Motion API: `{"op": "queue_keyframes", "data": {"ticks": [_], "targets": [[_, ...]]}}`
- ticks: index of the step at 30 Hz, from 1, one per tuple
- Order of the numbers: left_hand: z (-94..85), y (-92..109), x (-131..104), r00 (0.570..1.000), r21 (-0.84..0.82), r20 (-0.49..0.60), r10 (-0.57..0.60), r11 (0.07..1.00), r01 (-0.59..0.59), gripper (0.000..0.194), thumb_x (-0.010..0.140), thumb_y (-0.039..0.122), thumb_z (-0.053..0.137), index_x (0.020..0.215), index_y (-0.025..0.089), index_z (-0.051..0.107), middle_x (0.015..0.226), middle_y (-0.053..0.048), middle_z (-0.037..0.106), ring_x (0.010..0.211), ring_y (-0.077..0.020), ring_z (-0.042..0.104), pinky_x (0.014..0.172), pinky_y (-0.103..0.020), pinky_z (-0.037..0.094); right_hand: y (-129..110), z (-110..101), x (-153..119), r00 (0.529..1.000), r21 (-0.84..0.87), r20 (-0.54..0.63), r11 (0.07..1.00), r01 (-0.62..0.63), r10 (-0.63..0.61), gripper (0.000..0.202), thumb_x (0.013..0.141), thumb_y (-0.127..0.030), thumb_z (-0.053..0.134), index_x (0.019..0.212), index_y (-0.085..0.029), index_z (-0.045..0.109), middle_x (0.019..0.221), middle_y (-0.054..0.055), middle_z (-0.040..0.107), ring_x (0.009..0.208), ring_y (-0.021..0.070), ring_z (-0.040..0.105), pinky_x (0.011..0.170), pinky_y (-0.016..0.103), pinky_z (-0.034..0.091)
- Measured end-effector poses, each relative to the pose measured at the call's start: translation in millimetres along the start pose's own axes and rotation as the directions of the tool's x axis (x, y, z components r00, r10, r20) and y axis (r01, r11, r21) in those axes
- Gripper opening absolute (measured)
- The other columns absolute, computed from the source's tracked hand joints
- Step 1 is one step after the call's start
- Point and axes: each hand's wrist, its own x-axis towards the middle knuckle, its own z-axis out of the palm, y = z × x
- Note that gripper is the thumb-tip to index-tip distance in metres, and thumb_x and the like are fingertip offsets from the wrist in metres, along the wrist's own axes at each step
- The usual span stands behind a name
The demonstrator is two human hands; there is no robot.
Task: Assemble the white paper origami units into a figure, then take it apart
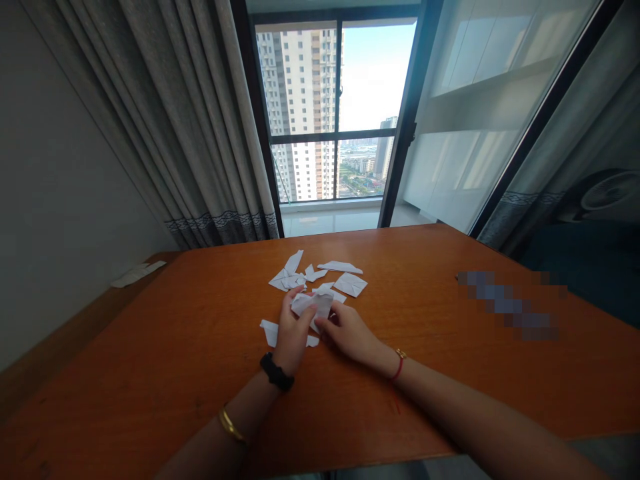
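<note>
Between my two hands is a piece of folded white paper [320, 304], held just above the table. My left hand [293, 328] grips its left side, thumb on top. On the right edge, my right hand [347, 329] pinches the same paper with thumb and fingers. Just beyond lie several folded white paper pieces, among them a squarish one [351, 285], a long narrow one [340, 267] and a pointed one [287, 273]. Another white paper piece [270, 332] rests partly behind my left hand and wrist.
The brown wooden table [410, 413] spans the view. A blurred-out patch [505, 303] covers something at its right. On the far left lies a pale flat strip [139, 274]. Grey curtains [200, 133] and a window [337, 120] stand beyond the table's far edge.
</note>
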Motion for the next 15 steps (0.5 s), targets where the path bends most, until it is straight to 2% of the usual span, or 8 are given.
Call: {"op": "queue_keyframes", "data": {"ticks": [4, 6, 9, 12, 15], "targets": [[-1.5, -8, 0, 0.995, -0.025, -0.014, -0.1, 0.995, 0.099, 0.057, 0.062, 0.01, 0.063, 0.116, 0.019, 0.05, 0.096, -0.003, 0.064, 0.083, -0.0153, 0.061, 0.077, -0.028, 0.048, -3, -1, -1, 0.998, -0.091, 0.03, 0.995, 0.05, -0.048, 0.013, 0.083, -0.028, 0.055, 0.09, -0.019, 0.062, 0.085, 0.004, 0.067, 0.072, 0.0176, 0.057, 0.064, 0.028, 0.042], [0.4, -9, -1, 0.994, -0.043, 0.028, -0.107, 0.993, 0.108, 0.046, 0.06, 0.009, 0.06, 0.104, 0.017, 0.057, 0.093, -0.003, 0.065, 0.083, -0.0161, 0.061, 0.077, -0.027, 0.047, -3, -1, -1, 0.998, -0.112, 0.008, 0.992, 0.064, -0.063, 0.011, 0.082, -0.026, 0.057, 0.089, -0.019, 0.061, 0.086, 0.004, 0.067, 0.073, 0.0181, 0.057, 0.066, 0.028, 0.042], [4.9, -7, -3, 0.982, -0.008, 0.146, -0.121, 0.992, 0.123, 0.025, 0.061, 0.011, 0.059, 0.085, 0.014, 0.063, 0.084, -0.004, 0.067, 0.08, -0.0182, 0.061, 0.073, -0.027, 0.047, 0, 0, 0, 0.997, -0.084, -0.018, 0.994, 0.071, -0.073, 0.008, 0.079, -0.023, 0.058, 0.086, -0.019, 0.06, 0.085, 0.005, 0.067, 0.074, 0.0185, 0.058, 0.066, 0.028, 0.042], [8.0, -4, -5, 0.978, -0.004, 0.174, -0.112, 0.993, 0.115, 0.025, 0.068, 0.016, 0.062, 0.093, 0.015, 0.06, 0.089, -0.005, 0.067, 0.075, -0.017, 0.061, 0.066, -0.026, 0.047, 2, 0, 3, 0.999, 0.05, -0.007, 0.998, -0.032, 0.033, 0.007, 0.079, -0.026, 0.057, 0.081, -0.019, 0.057, 0.071, 0.002, 0.064, 0.061, 0.0162, 0.056, 0.056, 0.027, 0.041], [7.5, -4, -4, 0.987, -0.001, 0.156, -0.045, 0.999, 0.045, 0.033, 0.075, 0.026, 0.064, 0.104, 0.017, 0.053, 0.102, -0.008, 0.064, 0.08, -0.0155, 0.061, 0.069, -0.026, 0.048, -2, -2, 7, 0.982, 0.285, 0.013, 0.941, -0.184, 0.188, 0.015, 0.077, -0.033, 0.058, 0.082, -0.019, 0.053, 0.058, -0.002, 0.058, 0.047, 0.0135, 0.05, 0.047, 0.026, 0.038]]}}
